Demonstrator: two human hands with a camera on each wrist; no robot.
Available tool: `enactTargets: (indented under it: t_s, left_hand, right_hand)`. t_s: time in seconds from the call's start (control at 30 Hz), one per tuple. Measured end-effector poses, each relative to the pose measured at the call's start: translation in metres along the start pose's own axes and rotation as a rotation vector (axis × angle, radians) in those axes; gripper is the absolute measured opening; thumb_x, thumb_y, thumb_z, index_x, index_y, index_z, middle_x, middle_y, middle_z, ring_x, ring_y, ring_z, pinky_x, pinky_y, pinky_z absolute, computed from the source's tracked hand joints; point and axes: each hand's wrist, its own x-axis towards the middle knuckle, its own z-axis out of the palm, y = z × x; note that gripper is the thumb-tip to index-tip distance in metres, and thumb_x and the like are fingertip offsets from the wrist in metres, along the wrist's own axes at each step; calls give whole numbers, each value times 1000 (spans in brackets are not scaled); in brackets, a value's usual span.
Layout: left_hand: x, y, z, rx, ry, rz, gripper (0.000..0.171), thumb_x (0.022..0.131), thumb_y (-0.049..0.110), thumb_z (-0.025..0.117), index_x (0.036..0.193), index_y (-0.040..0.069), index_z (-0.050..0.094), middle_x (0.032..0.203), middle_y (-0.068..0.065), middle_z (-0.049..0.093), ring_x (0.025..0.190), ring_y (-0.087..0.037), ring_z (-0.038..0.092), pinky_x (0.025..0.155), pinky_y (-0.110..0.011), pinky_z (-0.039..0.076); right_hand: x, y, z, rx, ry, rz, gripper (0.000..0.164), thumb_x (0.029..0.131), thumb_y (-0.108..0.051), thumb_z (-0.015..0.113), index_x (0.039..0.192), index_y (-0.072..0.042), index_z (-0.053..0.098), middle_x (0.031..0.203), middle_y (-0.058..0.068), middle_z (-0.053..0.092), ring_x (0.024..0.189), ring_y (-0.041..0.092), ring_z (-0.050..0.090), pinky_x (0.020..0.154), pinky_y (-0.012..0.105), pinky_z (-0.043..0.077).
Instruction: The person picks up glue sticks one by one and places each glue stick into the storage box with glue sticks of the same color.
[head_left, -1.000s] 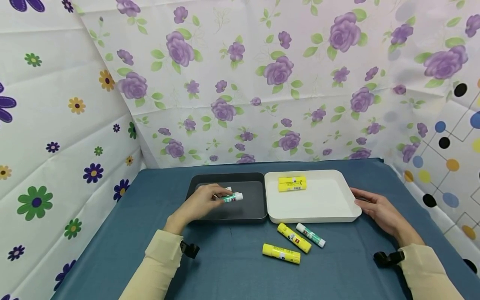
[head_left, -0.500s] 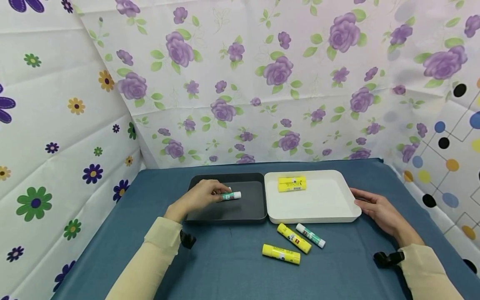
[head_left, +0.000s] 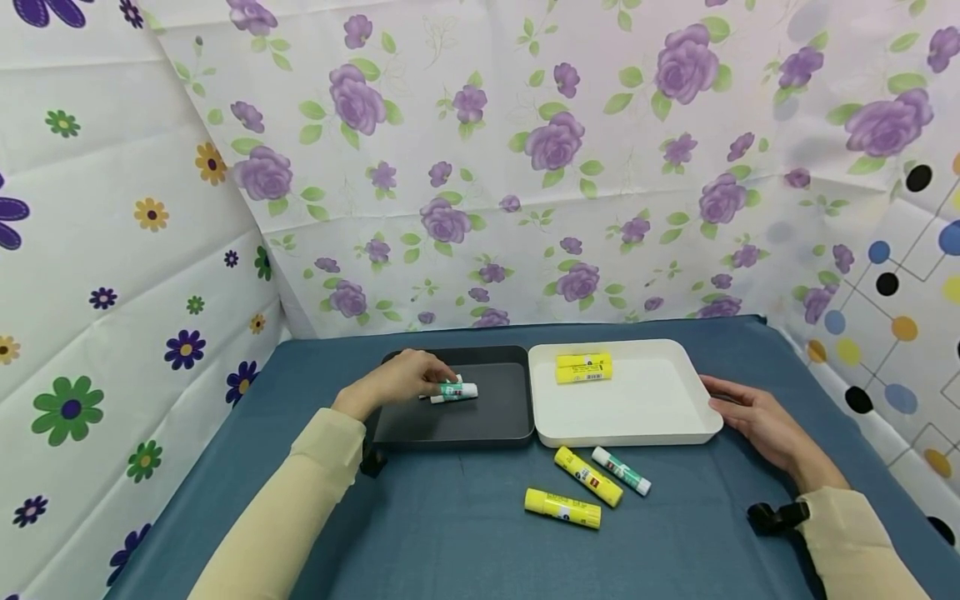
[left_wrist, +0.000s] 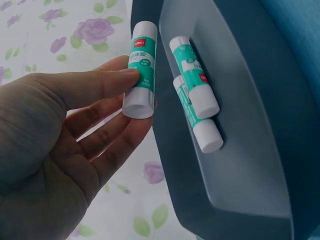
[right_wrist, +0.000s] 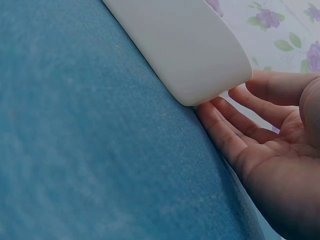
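A blue cloth [head_left: 450, 517] is spread flat. Behind it hangs a rose-patterned curtain [head_left: 517, 167]; a flowered sheet [head_left: 135, 283] is at left, a dotted sheet [head_left: 907, 358] at right.

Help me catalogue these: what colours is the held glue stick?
Held glue stick: green and white, red logo; clearest in left wrist view.

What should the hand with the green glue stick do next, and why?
I'd probably lower the held green glue stick into the dark tray and let go. The left hand pinches it at the tray, and two matching sticks lie together in there, so it seems to belong with them.
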Motion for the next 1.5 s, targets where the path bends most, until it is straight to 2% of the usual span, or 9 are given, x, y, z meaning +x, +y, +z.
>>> enactTargets:
  t_s: [0.2,0.53,0.77,1.03,1.17,1.37,1.5]
  left_hand:
    - [7,-1,5,0,-42,-19,31,101,3,67,130,9,74,123,-7,72,104,-22,68,86,-38,59]
    - [16,4,11,89,-113,-72,31,100,2,68,128,12,75,123,-7,70,109,-24,65,87,-40,58]
    - [22,8,10,172,-155,-85,33,99,-3,66,127,14,74,114,-7,67,101,-21,62,83,-39,56]
    - [24,9,10,178,-166,-99,33,98,-5,65,123,17,73,109,-5,65,91,-17,59,81,-38,54]
    - [26,8,9,186,-177,-105,35,98,-6,65,123,17,72,109,-5,64,91,-18,57,81,-37,53]
    - [29,7,11,207,-209,-129,38,97,-7,66,123,19,69,100,-3,60,86,-19,53,75,-35,48]
    - [30,6,13,231,-206,-127,36,96,-6,68,120,20,68,99,-2,59,87,-20,54,76,-36,49]
  right_hand:
    - [0,-2,0,1,-3,-8,66,110,-21,55,162,5,25,136,-25,50,121,-13,53,95,13,50]
    - [-1,-3,1,-6,6,6,67,110,-23,56,162,5,25,137,-23,49,120,-13,54,95,14,50]
    - [-1,-3,-1,1,-7,-18,65,111,-20,55,162,6,25,136,-24,50,121,-12,54,94,14,50]
    - [1,-1,0,-11,-2,-3,66,110,-23,55,163,4,25,143,-18,47,122,-13,52,96,14,49]
    - [1,-1,0,-6,-1,-5,66,111,-22,55,162,5,25,140,-20,48,122,-12,53,95,14,50]
    - [-1,-2,0,-5,-3,-4,66,110,-22,55,162,5,25,137,-24,49,121,-13,53,95,13,50]
    - [-1,-3,0,-4,-6,-4,65,111,-22,55,162,5,25,138,-23,49,121,-13,53,95,13,49]
